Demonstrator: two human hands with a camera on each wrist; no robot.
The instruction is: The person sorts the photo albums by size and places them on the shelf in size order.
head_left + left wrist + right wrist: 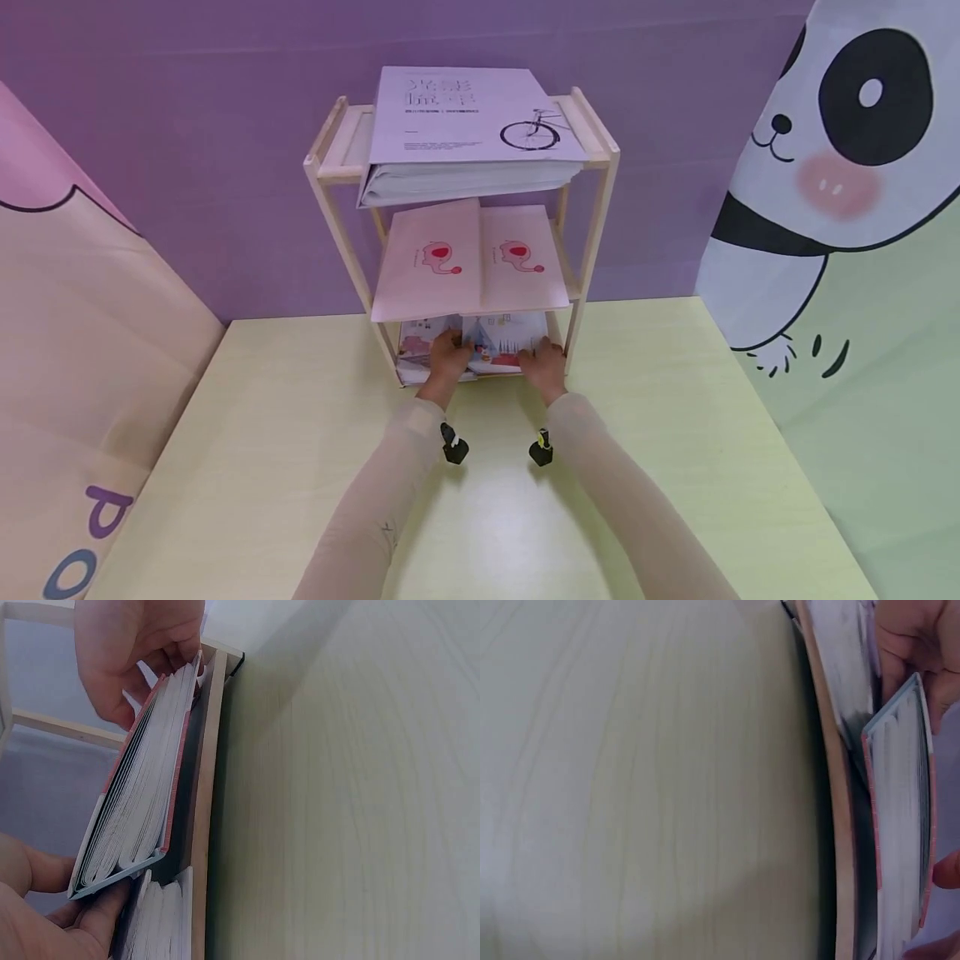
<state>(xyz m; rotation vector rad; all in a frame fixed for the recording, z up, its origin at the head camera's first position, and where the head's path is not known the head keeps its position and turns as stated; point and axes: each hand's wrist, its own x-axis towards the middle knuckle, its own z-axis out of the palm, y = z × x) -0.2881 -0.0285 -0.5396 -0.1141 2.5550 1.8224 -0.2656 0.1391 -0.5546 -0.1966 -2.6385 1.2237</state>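
Observation:
Both hands hold a thick hardcover picture book (495, 342) on the bottom level of a small wooden rack (592, 242). At its left end, my left hand (448, 358) pinches a corner, thumb on the cover and fingers underneath. My right hand (546, 367) grips the opposite end. The left wrist view shows the book's page edges (139, 787) tilted, the left end raised off the shelf board (206, 772) and overlapping a second book (161, 919). That second picture book (416, 346) lies at the left of the bottom level, partly behind my left hand.
Two pink books with elephant drawings (435, 258) lie side by side on the middle level, jutting forward above my hands. A large white book with a bicycle picture (465, 117) covers much of the top. The rack stands on a pale wooden table (300, 467) against a purple backdrop (187, 167).

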